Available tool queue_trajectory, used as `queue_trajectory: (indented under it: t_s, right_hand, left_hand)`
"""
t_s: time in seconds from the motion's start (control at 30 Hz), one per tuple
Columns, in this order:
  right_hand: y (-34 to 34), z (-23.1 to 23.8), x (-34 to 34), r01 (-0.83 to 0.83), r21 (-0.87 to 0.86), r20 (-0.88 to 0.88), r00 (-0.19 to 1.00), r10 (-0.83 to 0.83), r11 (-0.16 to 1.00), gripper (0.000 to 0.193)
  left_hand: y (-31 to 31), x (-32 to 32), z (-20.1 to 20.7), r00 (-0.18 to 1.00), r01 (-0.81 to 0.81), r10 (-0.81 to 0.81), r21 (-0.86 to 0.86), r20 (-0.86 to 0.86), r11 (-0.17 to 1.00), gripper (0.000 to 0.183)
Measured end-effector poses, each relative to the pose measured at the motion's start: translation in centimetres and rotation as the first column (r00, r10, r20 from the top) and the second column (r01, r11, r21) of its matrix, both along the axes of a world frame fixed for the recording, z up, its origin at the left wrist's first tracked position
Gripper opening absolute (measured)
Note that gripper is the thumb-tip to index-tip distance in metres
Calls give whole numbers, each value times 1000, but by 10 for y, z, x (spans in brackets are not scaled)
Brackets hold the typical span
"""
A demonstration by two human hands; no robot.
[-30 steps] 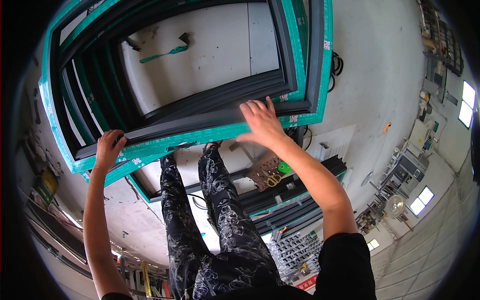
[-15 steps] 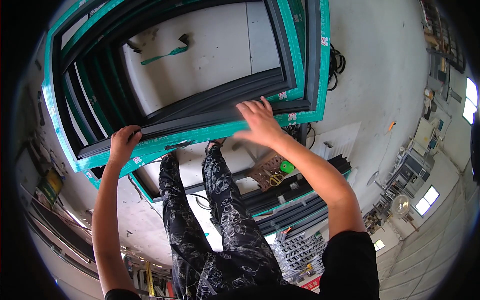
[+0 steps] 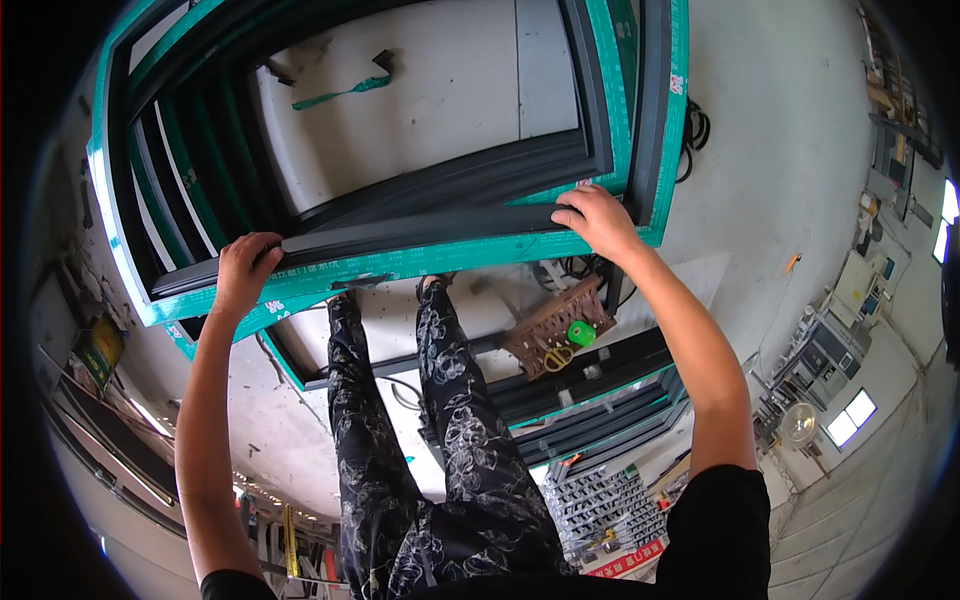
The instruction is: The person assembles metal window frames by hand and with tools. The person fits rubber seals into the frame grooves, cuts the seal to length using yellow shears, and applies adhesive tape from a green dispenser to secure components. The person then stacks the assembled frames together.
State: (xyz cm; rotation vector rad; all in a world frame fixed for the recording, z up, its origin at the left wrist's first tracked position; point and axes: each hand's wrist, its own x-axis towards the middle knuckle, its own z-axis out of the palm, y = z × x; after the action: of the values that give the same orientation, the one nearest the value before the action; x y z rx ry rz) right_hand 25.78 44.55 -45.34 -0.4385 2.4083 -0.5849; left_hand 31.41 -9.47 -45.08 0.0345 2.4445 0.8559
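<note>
Both hands (image 3: 246, 272) (image 3: 602, 222) curl over the frame's near bar (image 3: 400, 233).

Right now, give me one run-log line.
left hand: on dark frame bar, left part; right hand: on same bar, right part; scissors: beside green roll

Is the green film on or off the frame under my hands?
On, along the near side: the frame shows green film on its outer edge, beside a bare black strip.

Rectangular black frame (image 3: 420, 234), green-edged
</note>
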Motion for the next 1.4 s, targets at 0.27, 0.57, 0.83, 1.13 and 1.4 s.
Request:
queue_trajectory:
  t_s: [0.27,0.57,0.83,1.13,1.4]
  right_hand:
    - [-10,9,5,-26,46,-6,1000,26,999,30]
    - [-15,1,-16,-206,72,173,966,191,976,30]
    - [-17,-6,0,-40,-49,-184,982,30,998,23]
    - [-19,-3,13,-12,-103,-48,999,7,995,25]
    - [-18,-1,-23,111,-81,484,873,-58,991,22]
  left_hand:
    - [3,20,12,989,134,-144,-188,-41,973,55]
    - [12,26,16,932,315,-359,-392,-43,864,99]
    - [12,23,13,927,301,-365,-409,-87,861,100]
    - [8,38,7,926,224,-328,-428,-188,876,97]
    - [4,43,-4,894,166,-301,-379,-332,910,91]
